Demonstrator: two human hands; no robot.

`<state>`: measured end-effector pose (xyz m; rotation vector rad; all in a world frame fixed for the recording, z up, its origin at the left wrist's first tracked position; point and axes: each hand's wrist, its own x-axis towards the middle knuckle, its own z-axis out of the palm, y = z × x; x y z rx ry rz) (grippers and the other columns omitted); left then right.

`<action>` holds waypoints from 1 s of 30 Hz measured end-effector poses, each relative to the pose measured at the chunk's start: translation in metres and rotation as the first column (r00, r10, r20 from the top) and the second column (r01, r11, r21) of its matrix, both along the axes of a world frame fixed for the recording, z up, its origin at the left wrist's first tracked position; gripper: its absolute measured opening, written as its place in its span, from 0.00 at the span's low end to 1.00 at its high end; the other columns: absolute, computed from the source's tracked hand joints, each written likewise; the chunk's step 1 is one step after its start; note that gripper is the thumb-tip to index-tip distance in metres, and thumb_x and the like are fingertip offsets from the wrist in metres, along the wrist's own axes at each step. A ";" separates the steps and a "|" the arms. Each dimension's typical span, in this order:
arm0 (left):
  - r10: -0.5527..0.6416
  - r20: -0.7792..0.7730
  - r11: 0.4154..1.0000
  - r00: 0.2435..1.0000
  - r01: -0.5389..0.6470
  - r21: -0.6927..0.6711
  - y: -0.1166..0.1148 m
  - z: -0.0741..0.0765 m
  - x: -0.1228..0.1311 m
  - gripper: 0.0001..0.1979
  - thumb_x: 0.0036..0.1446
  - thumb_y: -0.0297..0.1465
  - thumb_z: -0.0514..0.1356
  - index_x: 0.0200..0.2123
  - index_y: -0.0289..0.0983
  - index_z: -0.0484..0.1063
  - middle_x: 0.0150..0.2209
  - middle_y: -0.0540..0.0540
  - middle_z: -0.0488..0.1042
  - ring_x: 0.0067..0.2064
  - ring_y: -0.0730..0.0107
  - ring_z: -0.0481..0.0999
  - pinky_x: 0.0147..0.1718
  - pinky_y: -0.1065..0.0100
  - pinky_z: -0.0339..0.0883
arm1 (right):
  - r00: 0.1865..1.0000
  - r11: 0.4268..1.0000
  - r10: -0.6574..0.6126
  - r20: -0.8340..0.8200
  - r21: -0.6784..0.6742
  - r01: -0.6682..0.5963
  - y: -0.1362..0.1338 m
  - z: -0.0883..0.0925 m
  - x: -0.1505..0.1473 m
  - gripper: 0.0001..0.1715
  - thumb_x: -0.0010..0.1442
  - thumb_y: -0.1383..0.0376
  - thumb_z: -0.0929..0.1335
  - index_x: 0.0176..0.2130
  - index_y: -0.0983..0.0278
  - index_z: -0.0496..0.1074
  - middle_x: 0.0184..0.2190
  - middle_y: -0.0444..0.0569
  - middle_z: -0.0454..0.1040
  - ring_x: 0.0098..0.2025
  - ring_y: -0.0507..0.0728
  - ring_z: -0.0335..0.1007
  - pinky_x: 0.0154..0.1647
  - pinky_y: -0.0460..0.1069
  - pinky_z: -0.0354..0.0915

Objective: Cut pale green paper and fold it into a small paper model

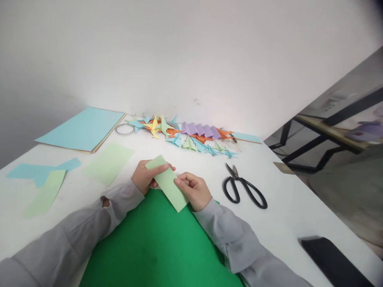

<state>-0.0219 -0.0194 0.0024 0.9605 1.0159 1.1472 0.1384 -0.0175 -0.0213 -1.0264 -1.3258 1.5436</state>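
Observation:
Between my two hands is a light green strip of paper [170, 186], tilted with its lower end toward the right. My left hand [145, 176] grips its upper end, thumb on top and fingers behind. On the right edge, my right hand [196, 189] pinches the strip between thumb and fingers. Both hands are above the far end of a green mat or sheet [161, 243]. Black-handled scissors [241, 185] lie to the right of my right hand, blades slightly apart. A light green paper piece [109, 163] lies left of my left hand.
Folded paper birds [155, 126] and a purple pleated paper [200, 130] line the wall. A stack of coloured sheets [83, 129] lies at the back left, beside a wire ring [125, 128]. Blue scraps [42, 170] are at left. A dark flat object [335, 259] lies front right.

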 end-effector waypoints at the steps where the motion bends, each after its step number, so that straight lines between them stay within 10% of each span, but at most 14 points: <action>1: 0.005 -0.009 1.000 1.000 -0.005 0.007 0.000 -0.001 -0.001 0.15 0.45 0.38 0.64 0.31 0.32 0.76 0.11 0.54 0.63 0.11 0.83 0.53 0.10 0.76 0.42 | 0.998 0.997 -0.046 0.050 0.064 0.043 0.001 -0.001 0.001 0.17 0.43 0.54 0.72 0.23 0.64 0.70 0.12 0.39 0.66 0.14 0.47 0.55 0.15 0.44 0.51; 4: 0.072 -0.085 0.996 0.994 -0.067 0.064 0.002 -0.003 -0.001 0.14 0.43 0.38 0.65 0.29 0.32 0.76 0.10 0.56 0.60 0.11 0.83 0.52 0.10 0.75 0.40 | 0.947 0.921 -0.264 0.183 0.339 0.191 0.005 -0.005 0.006 0.11 0.47 0.58 0.70 0.25 0.64 0.72 0.19 0.43 0.72 0.20 0.51 0.63 0.21 0.46 0.59; 8: 0.303 -0.276 0.929 0.912 -0.217 0.300 0.005 -0.007 -0.002 0.10 0.42 0.35 0.65 0.27 0.34 0.75 0.15 0.53 0.68 0.15 0.77 0.62 0.14 0.72 0.56 | 0.803 0.603 -0.563 0.195 0.762 0.238 0.009 -0.006 0.014 0.07 0.55 0.65 0.66 0.28 0.63 0.73 0.26 0.48 0.76 0.30 0.54 0.69 0.33 0.50 0.65; 14: 0.711 -0.442 0.514 0.547 0.025 0.858 0.002 -0.007 -0.004 0.07 0.49 0.30 0.60 0.34 0.38 0.75 0.45 0.40 0.73 0.48 0.60 0.70 0.46 0.56 0.63 | 0.653 0.221 -0.739 0.166 0.975 0.002 0.007 0.001 0.020 0.08 0.56 0.71 0.65 0.33 0.63 0.73 0.29 0.49 0.76 0.33 0.56 0.69 0.33 0.51 0.61; 20: 0.805 -0.460 0.301 0.374 0.410 0.861 -0.008 -0.005 0.002 0.07 0.49 0.26 0.61 0.33 0.41 0.74 0.46 0.42 0.72 0.49 0.59 0.69 0.47 0.53 0.61 | 0.648 0.114 -0.723 0.239 0.967 -0.229 0.000 0.007 0.016 0.09 0.55 0.73 0.64 0.35 0.64 0.72 0.30 0.47 0.77 0.33 0.55 0.67 0.35 0.52 0.58; 30: 0.828 -0.474 0.230 0.301 0.588 0.776 -0.006 -0.002 0.005 0.06 0.51 0.23 0.56 0.29 0.38 0.71 0.45 0.47 0.75 0.46 0.61 0.72 0.49 0.52 0.60 | 0.689 0.086 -0.676 0.262 0.956 -0.280 0.003 0.003 0.013 0.09 0.52 0.74 0.65 0.34 0.65 0.71 0.31 0.47 0.77 0.34 0.56 0.67 0.36 0.53 0.57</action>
